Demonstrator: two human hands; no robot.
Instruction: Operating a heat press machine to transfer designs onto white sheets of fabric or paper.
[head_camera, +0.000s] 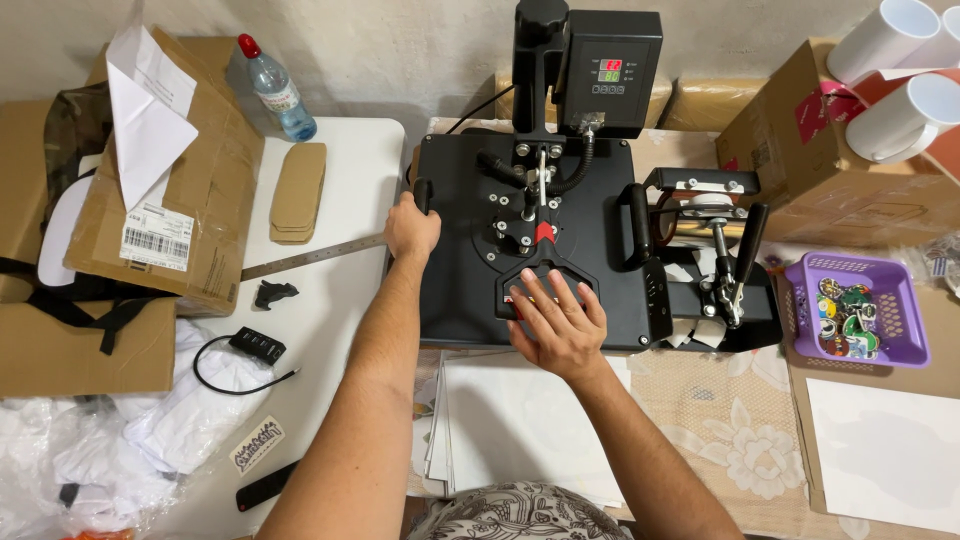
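Observation:
A black flat heat press (460, 270) stands on the table in front of me, its top plate down and a control box with a lit display (608, 72) at the back. My left hand (411, 228) grips the black handle at the plate's left edge. My right hand (556, 322) rests on the press lever's grip with a red tip at the plate's near edge, fingers curled over it. White sheets (520, 420) lie just below the press.
A black mug press attachment (715, 262) sits right of the plate, then a purple basket (895, 300) of round badges. White mugs (900, 115) top a cardboard box at right. Left: a steel ruler (310, 256), cardboard boxes (190, 190), a water bottle (278, 90), a black cable hub (257, 345).

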